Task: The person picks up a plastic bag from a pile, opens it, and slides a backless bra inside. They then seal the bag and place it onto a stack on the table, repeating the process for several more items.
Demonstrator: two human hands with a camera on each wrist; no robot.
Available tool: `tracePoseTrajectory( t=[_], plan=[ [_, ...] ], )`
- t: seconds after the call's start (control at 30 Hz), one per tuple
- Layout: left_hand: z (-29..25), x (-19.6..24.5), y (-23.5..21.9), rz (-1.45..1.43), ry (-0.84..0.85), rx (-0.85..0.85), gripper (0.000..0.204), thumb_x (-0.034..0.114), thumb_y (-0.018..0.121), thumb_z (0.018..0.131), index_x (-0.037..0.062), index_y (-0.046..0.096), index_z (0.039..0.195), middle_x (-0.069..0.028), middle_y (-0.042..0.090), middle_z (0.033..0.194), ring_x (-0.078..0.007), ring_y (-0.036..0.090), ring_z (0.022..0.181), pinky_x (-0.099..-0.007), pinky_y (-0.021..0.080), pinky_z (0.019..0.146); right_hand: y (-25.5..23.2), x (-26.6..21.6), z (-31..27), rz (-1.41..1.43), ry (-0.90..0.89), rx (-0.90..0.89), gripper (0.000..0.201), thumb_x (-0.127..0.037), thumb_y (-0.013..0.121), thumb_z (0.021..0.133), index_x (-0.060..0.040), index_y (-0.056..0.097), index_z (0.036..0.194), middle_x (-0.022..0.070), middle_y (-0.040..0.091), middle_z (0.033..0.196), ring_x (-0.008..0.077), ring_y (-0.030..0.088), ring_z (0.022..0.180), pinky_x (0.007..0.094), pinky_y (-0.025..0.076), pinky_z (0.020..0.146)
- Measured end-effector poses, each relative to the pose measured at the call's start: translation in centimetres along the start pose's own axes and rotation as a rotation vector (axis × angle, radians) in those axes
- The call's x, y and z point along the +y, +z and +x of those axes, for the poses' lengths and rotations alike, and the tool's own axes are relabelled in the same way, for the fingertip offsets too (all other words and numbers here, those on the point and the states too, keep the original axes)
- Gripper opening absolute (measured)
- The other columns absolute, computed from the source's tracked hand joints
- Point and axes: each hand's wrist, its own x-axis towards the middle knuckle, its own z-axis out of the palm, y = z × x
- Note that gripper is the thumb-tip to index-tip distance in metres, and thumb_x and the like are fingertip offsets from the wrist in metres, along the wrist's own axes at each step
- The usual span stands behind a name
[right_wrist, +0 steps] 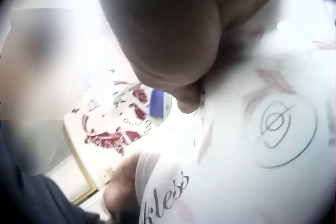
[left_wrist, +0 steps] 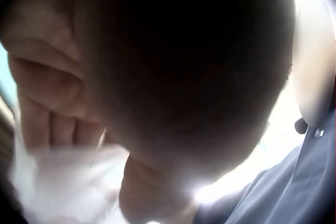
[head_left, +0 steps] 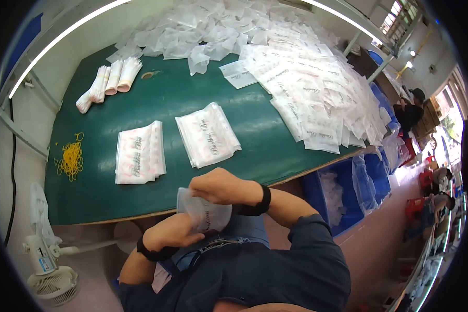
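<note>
left hand (head_left: 169, 234): grips bag stack (head_left: 203, 210) from below
right hand (head_left: 221, 186): grips its top edge
table (head_left: 182, 99): two packet piles (head_left: 140, 153), rubber bands (head_left: 71, 158)

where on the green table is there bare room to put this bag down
Bare green table lies between the rolled white bundles and the two neat bag stacks, and along the near edge in front of those stacks. A strip beside the yellow rubber bands is free too. The far and right side is crowded with the heaped bags.

green table (head_left: 192, 99), yellow rubber bands (head_left: 70, 158), translucent white bags (head_left: 205, 212)
</note>
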Motion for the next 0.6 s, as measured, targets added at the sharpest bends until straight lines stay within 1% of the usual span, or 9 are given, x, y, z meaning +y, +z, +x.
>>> tracePoseTrajectory(
  t=[0.03, 0.1, 0.13, 0.2, 0.27, 0.33, 0.4, 0.47, 0.6],
  plan=[
    [-0.2, 1.2, -1.2, -0.097, -0.066, 0.047, 0.057, 0.011, 0.076, 0.090, 0.0022, 0.061, 0.144, -0.0179, 0.070, 0.129, -0.0308, 0.066, 0.123, -0.0371, 0.050, 0.107, -1.9, 0.8, -1.2, 0.054, 0.126, 0.003, 0.014, -0.014, 0.076, 0.094, -0.0059, 0.064, 0.094, 0.0103, 0.065, 0.076, 0.0301, 0.068, 0.067, 0.0393, 0.052, 0.060],
    [-1.5, 1.0, -1.6, -0.302, 0.175, 0.584, 0.052, 0.010, 0.076, 0.093, 0.0002, 0.062, 0.142, -0.0148, 0.070, 0.130, -0.0256, 0.067, 0.120, -0.0352, 0.051, 0.105, -8.3, 3.2, -3.7, 0.148, 0.443, 0.039, 0.011, -0.012, 0.072, 0.099, -0.0049, 0.066, 0.093, 0.0103, 0.066, 0.076, 0.0205, 0.068, 0.069, 0.0349, 0.052, 0.062],
    [-2.4, -0.3, -1.7, -0.287, 0.118, 0.769, 0.047, 0.010, 0.075, 0.095, -0.0003, 0.064, 0.139, -0.0135, 0.070, 0.130, -0.0244, 0.067, 0.119, -0.0347, 0.052, 0.104, -11.4, 5.2, -5.3, 0.150, 0.536, 0.257, 0.010, -0.011, 0.071, 0.101, -0.0045, 0.068, 0.094, 0.0041, 0.064, 0.074, 0.0114, 0.063, 0.066, 0.0325, 0.051, 0.060],
    [-3.5, -5.3, -2.6, -0.153, -0.086, 1.079, 0.037, 0.008, 0.073, 0.098, -0.0013, 0.067, 0.133, -0.0127, 0.070, 0.130, -0.0225, 0.067, 0.117, -0.0329, 0.052, 0.102, -20.9, 10.7, -7.6, 0.110, 0.694, 0.757, 0.016, -0.013, 0.066, 0.104, -0.0033, 0.068, 0.092, -0.0001, 0.066, 0.073, 0.0081, 0.060, 0.064, 0.0280, 0.048, 0.058],
    [-4.0, -8.9, -4.2, 0.068, -0.318, 1.237, 0.032, 0.008, 0.071, 0.099, -0.0026, 0.069, 0.129, -0.0140, 0.070, 0.129, -0.0237, 0.067, 0.117, -0.0328, 0.051, 0.102, -31.4, 18.7, -11.6, -0.583, 0.788, 1.078, 0.025, -0.025, 0.069, 0.099, -0.0009, 0.066, 0.092, 0.0111, 0.069, 0.076, 0.0242, 0.064, 0.068, 0.0395, 0.054, 0.067],
    [-4.6, -12.5, -6.5, 0.327, -0.409, 1.277, 0.033, 0.012, 0.072, 0.097, -0.0027, 0.069, 0.127, -0.0170, 0.070, 0.127, -0.0309, 0.067, 0.118, -0.0383, 0.052, 0.101, -36.1, 22.0, -15.1, -0.911, 0.971, 1.083, 0.040, -0.027, 0.074, 0.097, 0.0027, 0.067, 0.123, 0.0080, 0.074, 0.092, 0.0157, 0.068, 0.079, 0.0315, 0.055, 0.072],
    [-4.7, -16.6, -7.2, 0.483, -0.435, 1.283, 0.035, 0.014, 0.073, 0.096, -0.0021, 0.070, 0.126, -0.0191, 0.071, 0.126, -0.0363, 0.066, 0.118, -0.0426, 0.052, 0.100, -35.6, 23.2, -15.8, -0.943, 1.030, 1.124, 0.052, -0.028, 0.075, 0.095, 0.0038, 0.063, 0.136, 0.0102, 0.076, 0.100, 0.0164, 0.071, 0.086, 0.0307, 0.056, 0.076],
    [-5.7, -18.6, -7.9, 0.519, -0.572, 1.227, 0.042, 0.022, 0.076, 0.093, -0.0022, 0.070, 0.126, -0.0213, 0.070, 0.127, -0.0412, 0.064, 0.120, -0.0475, 0.051, 0.102, -31.8, 21.6, -15.5, -0.589, 0.826, 1.024, 0.067, -0.028, 0.073, 0.096, 0.0052, 0.052, 0.150, 0.0139, 0.077, 0.112, 0.0240, 0.073, 0.097, 0.0364, 0.058, 0.085],
    [-5.4, -17.3, -8.4, 0.412, -0.678, 1.153, 0.047, 0.030, 0.080, 0.088, -0.0012, 0.071, 0.122, -0.0216, 0.071, 0.119, -0.0407, 0.068, 0.107, -0.0474, 0.054, 0.096, -19.2, 16.2, -14.9, 0.000, 0.763, 0.764, 0.046, -0.014, 0.069, 0.104, 0.0021, 0.059, 0.145, 0.0069, 0.075, 0.114, 0.0105, 0.069, 0.097, 0.0246, 0.055, 0.082]
  ],
)
